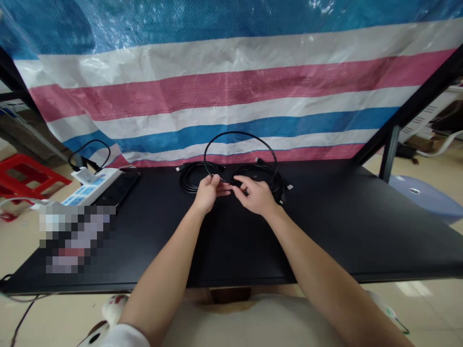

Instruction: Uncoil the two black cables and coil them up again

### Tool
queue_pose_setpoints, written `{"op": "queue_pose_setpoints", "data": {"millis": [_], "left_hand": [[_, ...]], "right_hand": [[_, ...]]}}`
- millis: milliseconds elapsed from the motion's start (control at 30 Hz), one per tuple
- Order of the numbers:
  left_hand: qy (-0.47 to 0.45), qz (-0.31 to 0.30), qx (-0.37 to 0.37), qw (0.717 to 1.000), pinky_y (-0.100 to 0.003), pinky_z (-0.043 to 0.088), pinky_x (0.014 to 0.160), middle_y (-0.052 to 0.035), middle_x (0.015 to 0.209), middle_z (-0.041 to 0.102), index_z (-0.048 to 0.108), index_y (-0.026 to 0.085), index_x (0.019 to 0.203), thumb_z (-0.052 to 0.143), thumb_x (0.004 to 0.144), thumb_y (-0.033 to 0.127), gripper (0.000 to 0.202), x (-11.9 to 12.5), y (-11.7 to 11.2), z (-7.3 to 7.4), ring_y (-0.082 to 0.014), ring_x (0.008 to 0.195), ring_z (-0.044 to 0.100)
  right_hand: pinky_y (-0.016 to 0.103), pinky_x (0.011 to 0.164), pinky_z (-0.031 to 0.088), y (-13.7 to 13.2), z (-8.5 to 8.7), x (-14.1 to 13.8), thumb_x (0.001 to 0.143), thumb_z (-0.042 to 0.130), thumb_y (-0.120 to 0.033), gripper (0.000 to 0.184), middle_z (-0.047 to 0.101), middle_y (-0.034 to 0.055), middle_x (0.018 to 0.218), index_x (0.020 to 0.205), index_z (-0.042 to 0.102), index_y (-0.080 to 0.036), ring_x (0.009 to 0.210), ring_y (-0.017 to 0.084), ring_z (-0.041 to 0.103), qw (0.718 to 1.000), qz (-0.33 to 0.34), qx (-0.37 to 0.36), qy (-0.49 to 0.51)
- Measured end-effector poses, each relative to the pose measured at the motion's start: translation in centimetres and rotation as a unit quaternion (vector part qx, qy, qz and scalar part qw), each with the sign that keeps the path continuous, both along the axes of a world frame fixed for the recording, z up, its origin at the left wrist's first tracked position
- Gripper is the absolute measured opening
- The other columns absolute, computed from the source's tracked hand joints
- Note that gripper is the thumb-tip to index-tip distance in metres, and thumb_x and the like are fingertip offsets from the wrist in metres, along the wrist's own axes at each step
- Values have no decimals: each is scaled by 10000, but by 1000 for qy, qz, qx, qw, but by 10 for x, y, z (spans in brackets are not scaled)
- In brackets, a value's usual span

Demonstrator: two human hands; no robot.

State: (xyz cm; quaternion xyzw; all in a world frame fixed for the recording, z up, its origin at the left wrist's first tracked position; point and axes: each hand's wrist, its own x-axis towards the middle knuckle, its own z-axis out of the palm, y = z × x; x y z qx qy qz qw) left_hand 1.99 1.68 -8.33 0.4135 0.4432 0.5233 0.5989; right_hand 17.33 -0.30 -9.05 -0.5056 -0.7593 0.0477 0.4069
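Observation:
Both my hands meet over the far middle of a black table (325, 226). My left hand (209, 193) is closed, pinching a thin black cable (238, 133) that rises in a tall loop above the hands. My right hand (256, 194) is closed too, its fingers pinching the same cable right beside the left fingertips. Behind the left hand lies a coiled black cable (188, 179) with a silver plug. A second black coil (272, 177) lies behind my right hand, plugs showing at its right side.
A white power strip (90, 189) with a plugged charger and a dark phone (119, 189) lie at the table's left. A striped tarp (231, 82) hangs behind the table. A red stool (25, 176) stands on the floor left, a pale blue stool (427, 197) right.

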Motion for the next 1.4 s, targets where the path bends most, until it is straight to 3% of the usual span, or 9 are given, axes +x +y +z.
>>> {"op": "queue_pose_setpoints", "data": {"millis": [167, 367, 467, 633, 867, 1033, 1200, 1267, 1400], "left_hand": [[-67, 65, 16, 995, -336, 555, 709, 37, 630, 567, 400, 201, 733, 539, 889, 339, 250, -23, 4, 12, -141, 650, 666], [-154, 200, -14, 968, -155, 385, 421, 120, 464, 274, 432, 201, 727, 522, 883, 244, 185, -41, 7, 20, -37, 343, 319], [-195, 246, -37, 949, -121, 198, 340, 127, 459, 199, 470, 192, 749, 517, 843, 163, 109, -47, 7, 24, -24, 317, 217], [-237, 312, -100, 915, -127, 136, 321, 116, 472, 187, 398, 188, 696, 389, 896, 137, 206, -58, 6, 34, -20, 309, 189], [-218, 339, -94, 910, -140, 159, 323, 115, 468, 184, 355, 193, 655, 355, 945, 188, 290, -62, 7, 38, -22, 314, 173], [-106, 366, -38, 924, -145, 263, 344, 97, 455, 332, 409, 199, 685, 413, 922, 226, 239, -60, 7, 33, -51, 320, 344], [-92, 351, -27, 931, -137, 212, 333, 109, 446, 319, 417, 209, 699, 453, 901, 248, 209, -61, 5, 34, -34, 291, 255], [-129, 345, -42, 929, -134, 181, 330, 112, 443, 275, 421, 206, 706, 434, 909, 233, 206, -66, 5, 36, -29, 295, 212], [-220, 351, -59, 908, -131, 165, 326, 115, 463, 177, 401, 203, 706, 386, 938, 238, 235, -81, 4, 39, -27, 305, 174]], "right_hand": [[292, 677, 486, 10, 8, 34, 839, 438, -386, 261, 655, 43, 670, 875, 608, -191, 628, 168, 618, 961, -229, 56, 146], [380, 764, 481, 23, 22, 67, 722, 554, -244, 103, 657, 89, 804, 806, 599, -206, 845, 262, 638, 876, -425, -195, 117], [394, 779, 486, 22, 27, 68, 676, 632, -267, 110, 658, 127, 926, 767, 615, -208, 918, 291, 634, 856, -423, -288, 83], [445, 813, 495, 23, 27, 67, 604, 714, -300, 271, 639, 166, 1030, 840, 633, -192, 994, 334, 626, 850, -415, -319, 65], [515, 773, 502, 35, 4, 77, 586, 715, -276, 192, 628, 149, 909, 719, 604, -192, 930, 356, 633, 865, -422, -263, 60], [518, 736, 504, 38, -7, 82, 612, 639, -195, 167, 574, 97, 752, 555, 483, -213, 828, 325, 636, 879, -418, -200, 113], [355, 632, 512, 41, -10, 80, 710, 592, -245, 159, 546, 29, 696, 681, 437, -225, 682, 202, 609, 897, -350, -76, 259], [259, 484, 449, 43, -6, 78, 789, 542, -339, 169, 504, -44, 603, 778, 406, -240, 504, 132, 527, 874, -288, -33, 390], [161, 340, 233, 40, 7, 88, 844, 440, -390, 151, 304, -136, 456, 811, 363, -263, 317, 75, 292, 757, -208, 36, 618]]}}
